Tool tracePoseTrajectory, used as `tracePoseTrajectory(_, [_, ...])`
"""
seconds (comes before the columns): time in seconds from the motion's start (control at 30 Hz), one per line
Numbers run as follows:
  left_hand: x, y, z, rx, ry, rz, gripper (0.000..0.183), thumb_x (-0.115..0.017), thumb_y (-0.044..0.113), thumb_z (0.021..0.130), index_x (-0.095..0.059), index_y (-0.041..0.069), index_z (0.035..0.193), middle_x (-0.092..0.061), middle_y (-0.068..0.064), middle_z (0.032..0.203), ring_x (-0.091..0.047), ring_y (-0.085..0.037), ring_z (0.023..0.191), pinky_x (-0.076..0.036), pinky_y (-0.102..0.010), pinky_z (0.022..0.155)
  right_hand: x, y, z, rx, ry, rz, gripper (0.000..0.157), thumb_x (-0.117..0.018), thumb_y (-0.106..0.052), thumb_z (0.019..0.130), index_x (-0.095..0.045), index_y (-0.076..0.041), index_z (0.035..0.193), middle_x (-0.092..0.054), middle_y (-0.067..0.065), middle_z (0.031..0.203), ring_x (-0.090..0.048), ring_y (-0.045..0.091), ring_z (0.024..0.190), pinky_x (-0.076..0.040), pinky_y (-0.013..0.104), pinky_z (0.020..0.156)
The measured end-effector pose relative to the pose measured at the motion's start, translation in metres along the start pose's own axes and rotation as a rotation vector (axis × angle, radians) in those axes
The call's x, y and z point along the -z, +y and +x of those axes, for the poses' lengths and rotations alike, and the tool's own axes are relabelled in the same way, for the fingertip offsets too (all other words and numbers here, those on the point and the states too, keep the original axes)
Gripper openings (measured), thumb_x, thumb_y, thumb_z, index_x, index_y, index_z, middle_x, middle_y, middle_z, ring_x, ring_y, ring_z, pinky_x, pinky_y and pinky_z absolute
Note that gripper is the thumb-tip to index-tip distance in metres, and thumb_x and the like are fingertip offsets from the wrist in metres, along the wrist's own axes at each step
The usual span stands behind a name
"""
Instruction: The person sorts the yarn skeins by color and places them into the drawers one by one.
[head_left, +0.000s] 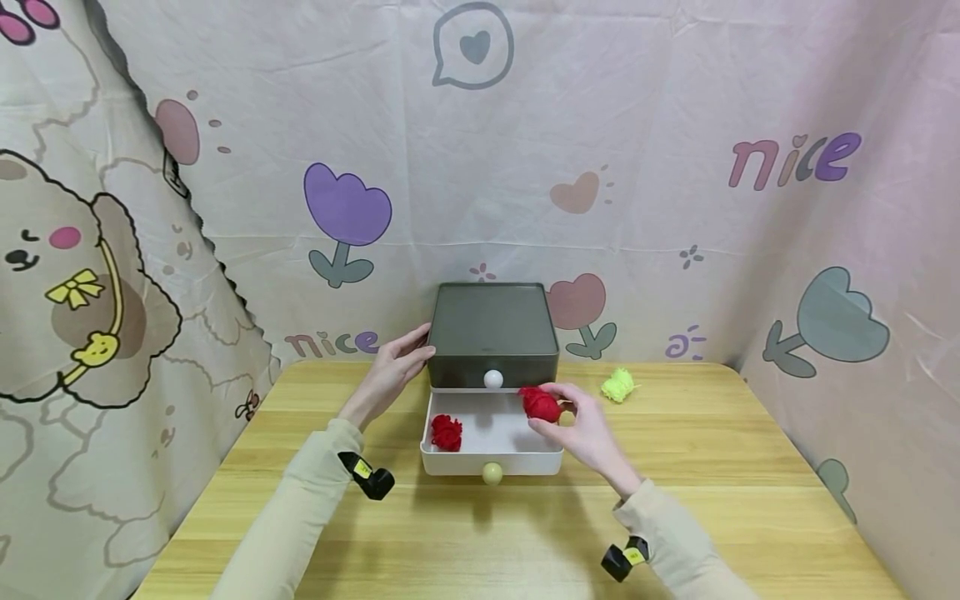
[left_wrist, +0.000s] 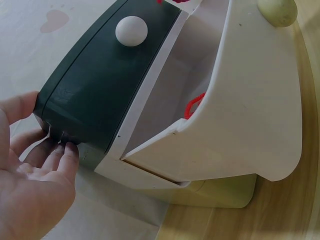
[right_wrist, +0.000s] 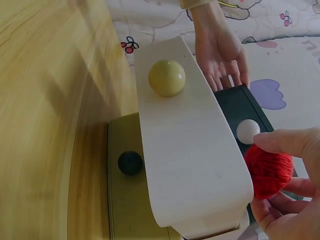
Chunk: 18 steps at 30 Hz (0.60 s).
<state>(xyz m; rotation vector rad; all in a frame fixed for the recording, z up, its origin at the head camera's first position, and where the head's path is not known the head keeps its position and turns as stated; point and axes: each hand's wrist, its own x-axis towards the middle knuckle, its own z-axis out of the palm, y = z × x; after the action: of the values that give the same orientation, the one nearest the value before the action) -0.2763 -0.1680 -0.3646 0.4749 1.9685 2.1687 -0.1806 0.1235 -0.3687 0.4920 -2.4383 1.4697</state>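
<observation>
Over the back right part of the open white drawer (head_left: 450,463), our right hand (head_left: 588,425) holds a red yarn ball (head_left: 542,405), with the grip narrowed onto it between thumb and fingers. We see that pinch best from the right wrist, where the wound strands show beside the thumb; from the head, the same ball sits above the drawer's inner right side.

Our left hand (head_left: 386,375) rests against the left side of the dark green top tier (head_left: 453,372). The left wrist view gives us what the head view cannot: the thumb lies at the edge and the other fingertips touch the side farther along, a wide, loose hold with the thumb well apart. How hard we press, we cannot tell.

Looking down from the head, we find a red yarn clump (head_left: 447,433) lying at the left in the drawer. The left wrist view offers us only a red loop (left_wrist: 194,105) over the drawer wall, and the right wrist view hides the inside behind the drawer front with its pale yellow knob (head_left: 492,473). That low angle does show us an olive bottom tier (right_wrist: 122,200) with a dark knob (right_wrist: 130,163), which is out of sight from above. Only the head view shows us the neon-yellow yarn ball (head_left: 618,385), on the wooden table (head_left: 750,483) right of the tiers.
</observation>
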Motion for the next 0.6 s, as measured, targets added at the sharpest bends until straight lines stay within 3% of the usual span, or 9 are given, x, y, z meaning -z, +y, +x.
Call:
tracePoseTrajectory(0.1, [-0.0001,0.0000,-0.0002,0.002,0.002,-0.004,0.061,-0.056,0.020,0.088,-0.026,0.012,0.141,-0.010,-0.002,0.152,-0.016,-0.018,0.138,-0.019,-0.036,0.112,-0.0017,-0.0013,0.0004,-0.003,-0.015,-0.003,0.041,-0.074,-0.007,0.069,-0.060,0.000,0.107,-0.061,0.016,0.100,-0.056,0.029,0.088,-0.053,0.035,0.070])
tracePoseTrajectory(0.3, [-0.0002,-0.0006,0.0001,-0.003,0.006,-0.005,0.061,-0.056,0.020,0.088,-0.027,0.012,0.141,-0.010,-0.002,0.152,-0.016,-0.017,0.138,-0.019,-0.036,0.112,-0.0030,-0.0015,0.0012,0.051,-0.012,0.011,0.039,-0.074,-0.005,0.070,-0.060,-0.001,0.106,-0.062,0.014,0.101,-0.055,0.024,0.092,-0.049,0.044,0.077])
tracePoseTrajectory(0.6, [0.0002,-0.0011,0.0005,-0.006,0.005,-0.010,0.060,-0.055,0.019,0.088,-0.027,0.011,0.141,-0.010,-0.003,0.152,-0.016,-0.018,0.138,-0.018,-0.036,0.112,-0.0031,-0.0004,-0.0006,0.071,0.007,0.008,0.037,-0.074,-0.003,0.069,-0.061,-0.001,0.103,-0.063,0.013,0.100,-0.055,0.020,0.088,-0.050,0.033,0.075])
